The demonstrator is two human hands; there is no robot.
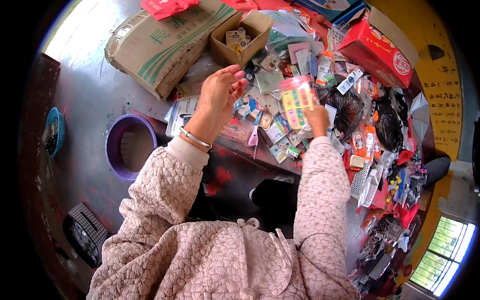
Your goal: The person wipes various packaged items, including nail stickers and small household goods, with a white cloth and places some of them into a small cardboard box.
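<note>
My right hand (318,119) holds up a clear packet of small coloured pieces (297,102), yellow, green and pink, gripped at its lower edge. My left hand (220,93) hovers open to the left of the packet, fingers spread and curled, holding nothing, with a silver bangle (195,138) on the wrist. Below both hands lies a heap of small packaged goods (270,125) on the floor. Both forearms wear a pink quilted jacket.
A small open cardboard box (241,39) and a larger flattened carton (162,42) lie at the back. A red box (377,50) stands at the right, black bags (387,125) beside it. A purple ring-shaped basket (116,150) and a blue basket (54,131) sit at the left.
</note>
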